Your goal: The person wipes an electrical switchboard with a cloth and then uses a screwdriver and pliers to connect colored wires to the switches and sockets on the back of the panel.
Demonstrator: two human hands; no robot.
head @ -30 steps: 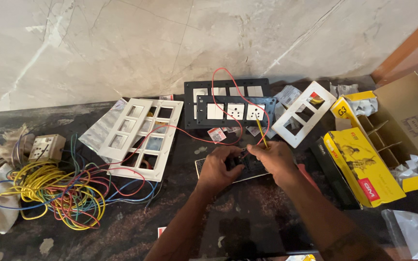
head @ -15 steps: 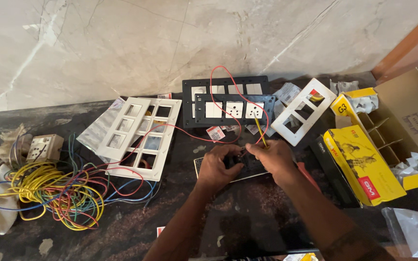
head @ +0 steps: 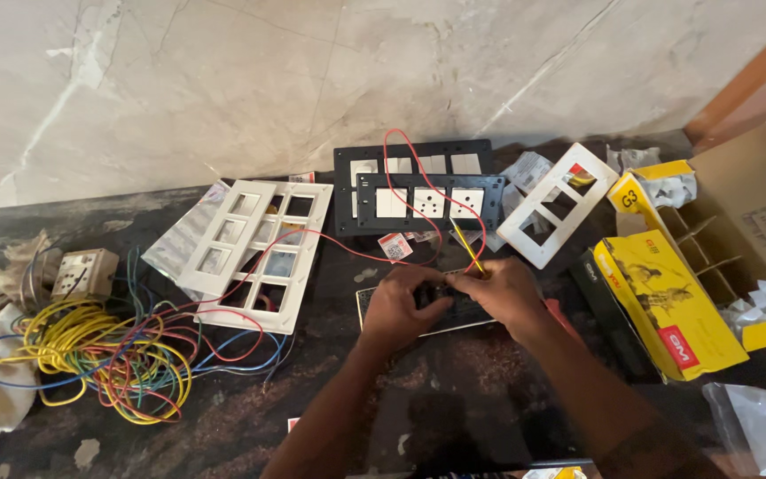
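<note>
Both of my hands meet over a small dark switch plate lying on the dark stone counter. My left hand grips the plate's left part, fingers curled over it. My right hand pinches a thin yellow-handled screwdriver that stands tilted above the plate. A red wire runs from the coloured wire bundle across to my hands, and loops up over the black switch frames behind them.
White multi-slot frames lie left of my hands and another white frame to the right. A tangle of coloured wires, a socket box and a cloth sit far left. An open cardboard box with yellow cartons stands right.
My hands have stayed on the dark plate with only small finger shifts. The view has barely drifted.
</note>
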